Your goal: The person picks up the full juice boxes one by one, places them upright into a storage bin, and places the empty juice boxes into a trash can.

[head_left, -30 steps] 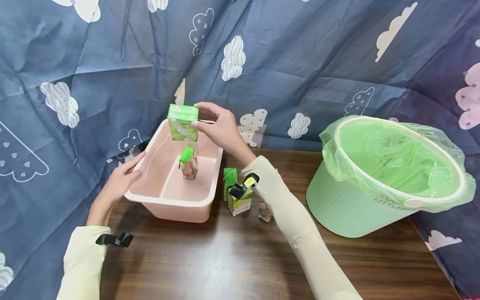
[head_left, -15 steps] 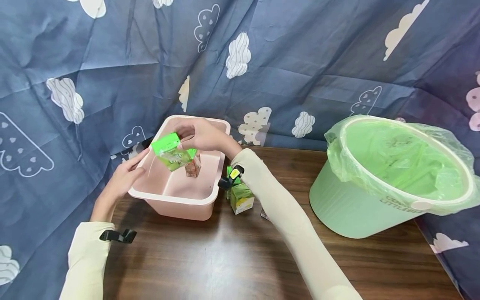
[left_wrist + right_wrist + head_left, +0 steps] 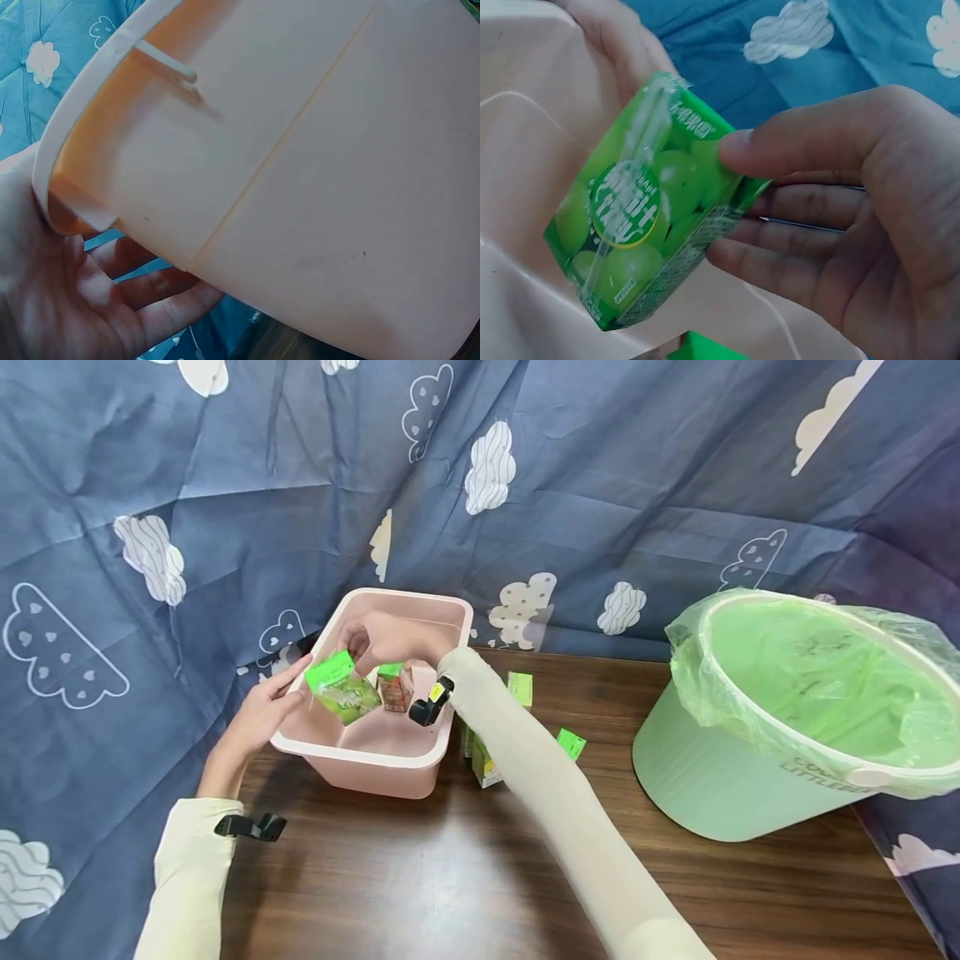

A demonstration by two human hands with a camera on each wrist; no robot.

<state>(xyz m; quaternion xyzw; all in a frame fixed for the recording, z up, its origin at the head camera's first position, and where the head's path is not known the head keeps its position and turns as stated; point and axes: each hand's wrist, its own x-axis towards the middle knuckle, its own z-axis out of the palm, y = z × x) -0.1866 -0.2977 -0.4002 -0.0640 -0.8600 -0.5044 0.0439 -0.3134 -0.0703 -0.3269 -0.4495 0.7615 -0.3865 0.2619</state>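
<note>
My right hand point(image 3: 386, 637) holds a green juice carton point(image 3: 348, 697) inside the pink plastic basin point(image 3: 375, 760). In the right wrist view the carton point(image 3: 630, 202) is tilted, with grapes printed on it and a wrapped straw along its face; the thumb presses one side and the fingers the other. My left hand point(image 3: 262, 708) grips the basin's left rim, and in the left wrist view its fingers point(image 3: 169, 307) curl beneath the outside wall. Beside the held carton, a brown carton with a green top point(image 3: 395, 691) stands upright in the basin.
Right of the basin, several cartons stand on the wooden table point(image 3: 360, 877), partly hidden by the right sleeve: a yellow-green carton point(image 3: 486, 770), a pale green carton top point(image 3: 521, 687) and a bright green top point(image 3: 572, 743). A green bin point(image 3: 697, 768) with a bag liner stands farther right.
My right hand has lowered the green juice carton from above the basin into it, moving down and slightly left, and the carton has tilted. The left hand keeps its grip on the rim.
</note>
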